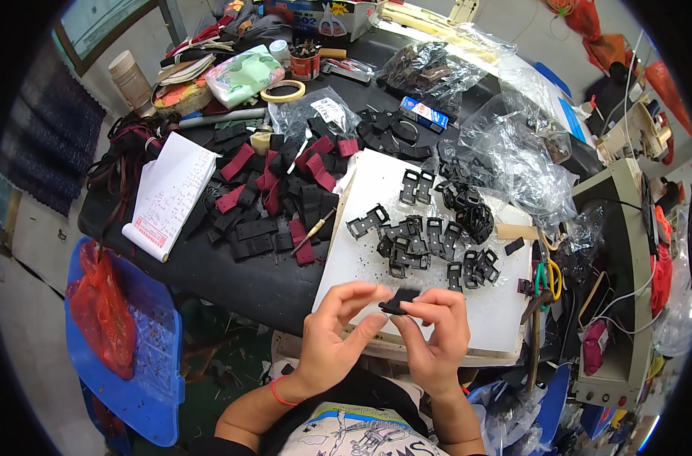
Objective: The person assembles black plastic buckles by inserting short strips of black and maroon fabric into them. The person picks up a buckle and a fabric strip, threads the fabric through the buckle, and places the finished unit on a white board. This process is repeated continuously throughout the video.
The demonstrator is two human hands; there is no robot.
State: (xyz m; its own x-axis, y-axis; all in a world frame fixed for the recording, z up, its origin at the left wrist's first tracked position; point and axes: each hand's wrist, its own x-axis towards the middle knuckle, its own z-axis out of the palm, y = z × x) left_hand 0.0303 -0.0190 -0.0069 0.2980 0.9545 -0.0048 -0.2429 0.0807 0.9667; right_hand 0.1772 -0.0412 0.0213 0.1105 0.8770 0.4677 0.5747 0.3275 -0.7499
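Observation:
A small black strap piece [399, 301] is held over the front part of a white board. My right hand [437, 330] pinches it between thumb and fingers. Close to the piece's left end is my left hand [338, 330], its curved fingers and thumb apart; whether the tips touch the piece is unclear. Black buckles [408, 239] lie in several small groups on the white board [361, 304] just beyond my hands. To the left of the board, black and dark red strap pieces [266, 197] are heaped on the black table, with a thin wooden-handled tool [313, 230] on top.
A written notepad [171, 194] lies left of the heap. Clear plastic bags [513, 144] crowd the far right. Scissors with yellow and green handles [552, 280] and a hammer [538, 311] are at the board's right edge. A blue chair [160, 365] with a red bag stands at left.

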